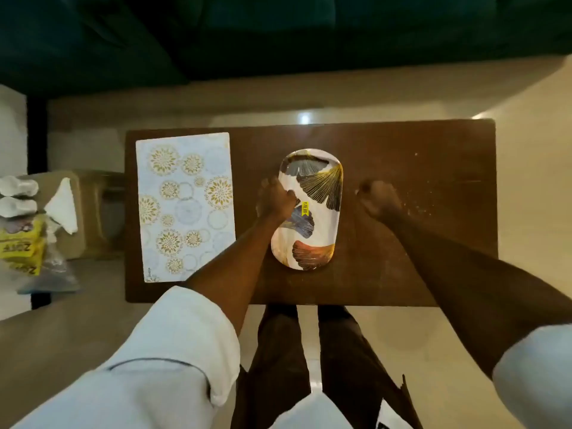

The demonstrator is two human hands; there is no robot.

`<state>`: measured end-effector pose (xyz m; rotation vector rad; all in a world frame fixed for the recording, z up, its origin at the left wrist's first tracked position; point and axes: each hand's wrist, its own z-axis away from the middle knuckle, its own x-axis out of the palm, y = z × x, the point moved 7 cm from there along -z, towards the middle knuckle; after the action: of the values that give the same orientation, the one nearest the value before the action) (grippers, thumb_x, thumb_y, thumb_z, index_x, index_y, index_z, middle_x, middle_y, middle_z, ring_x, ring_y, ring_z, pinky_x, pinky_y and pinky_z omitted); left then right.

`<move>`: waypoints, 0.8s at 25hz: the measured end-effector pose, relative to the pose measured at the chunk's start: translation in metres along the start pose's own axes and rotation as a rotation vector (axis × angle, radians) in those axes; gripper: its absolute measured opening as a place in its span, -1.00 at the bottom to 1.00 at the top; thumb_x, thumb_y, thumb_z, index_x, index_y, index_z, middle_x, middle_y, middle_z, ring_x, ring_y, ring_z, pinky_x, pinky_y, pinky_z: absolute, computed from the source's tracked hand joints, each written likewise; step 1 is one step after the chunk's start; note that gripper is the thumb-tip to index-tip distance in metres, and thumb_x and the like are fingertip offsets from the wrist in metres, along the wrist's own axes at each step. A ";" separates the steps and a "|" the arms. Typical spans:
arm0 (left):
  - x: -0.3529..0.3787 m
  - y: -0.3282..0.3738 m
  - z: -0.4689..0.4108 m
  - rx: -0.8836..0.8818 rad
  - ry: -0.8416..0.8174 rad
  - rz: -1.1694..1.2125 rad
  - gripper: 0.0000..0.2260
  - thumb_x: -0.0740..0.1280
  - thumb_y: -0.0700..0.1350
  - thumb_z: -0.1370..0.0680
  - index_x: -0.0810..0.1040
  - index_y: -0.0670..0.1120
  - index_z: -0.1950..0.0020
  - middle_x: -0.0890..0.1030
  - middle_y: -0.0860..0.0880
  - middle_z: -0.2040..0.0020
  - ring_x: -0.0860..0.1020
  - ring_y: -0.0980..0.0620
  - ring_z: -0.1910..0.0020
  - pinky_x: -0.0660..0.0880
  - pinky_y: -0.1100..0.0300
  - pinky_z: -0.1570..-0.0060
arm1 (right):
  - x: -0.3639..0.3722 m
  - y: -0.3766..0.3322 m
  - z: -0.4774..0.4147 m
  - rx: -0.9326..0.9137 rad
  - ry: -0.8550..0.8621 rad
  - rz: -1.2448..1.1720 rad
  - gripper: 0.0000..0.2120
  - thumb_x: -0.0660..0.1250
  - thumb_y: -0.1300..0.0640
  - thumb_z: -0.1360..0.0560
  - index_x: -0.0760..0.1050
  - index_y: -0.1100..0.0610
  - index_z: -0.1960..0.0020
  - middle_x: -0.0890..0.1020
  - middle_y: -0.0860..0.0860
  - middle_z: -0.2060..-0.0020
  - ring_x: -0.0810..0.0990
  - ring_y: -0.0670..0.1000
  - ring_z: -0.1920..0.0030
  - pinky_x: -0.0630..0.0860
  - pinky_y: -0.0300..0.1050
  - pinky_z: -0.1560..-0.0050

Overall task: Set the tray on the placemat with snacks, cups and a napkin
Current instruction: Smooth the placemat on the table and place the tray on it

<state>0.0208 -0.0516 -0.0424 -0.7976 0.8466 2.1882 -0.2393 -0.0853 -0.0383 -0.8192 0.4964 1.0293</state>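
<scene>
Head view: the oval white leaf-printed tray (pixel 312 181) lay on the brown wooden tabletop (pixel 418 243), beside the pale floral rectangular placemat (pixel 185 205). The left hand (pixel 275 199) gripped its rim. The right hand (pixel 379 196) was blurred, state undeterminable. Step in hand, by judgement: tray pickup. The next move would require lifting it leftward onto the placemat.

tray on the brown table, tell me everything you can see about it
The tray is an oblong with rounded corners and a low raised rim, glossy white, printed with gold-lined fan leaves in black, blue and orange. A yellow sticker sits near its middle. It lies flat and empty on the wooden table, right of the placemat. The left hand grips its left rim.
</scene>
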 end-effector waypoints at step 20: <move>0.057 -0.078 -0.041 -0.188 0.067 0.211 -0.75 0.22 -0.04 -0.72 0.56 -0.15 -0.27 0.69 -0.12 -0.18 0.66 -0.13 -0.15 0.50 0.13 0.03 | 0.115 0.041 -0.039 0.341 -0.044 -0.544 -0.78 0.35 0.28 -0.62 0.59 0.25 -0.25 0.67 0.20 -0.14 0.66 0.21 -0.14 0.63 0.16 -0.20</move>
<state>0.0567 -0.0173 -0.1348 -0.9130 0.7967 2.4674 -0.2248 -0.0423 -0.1580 -0.5765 0.3675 0.4418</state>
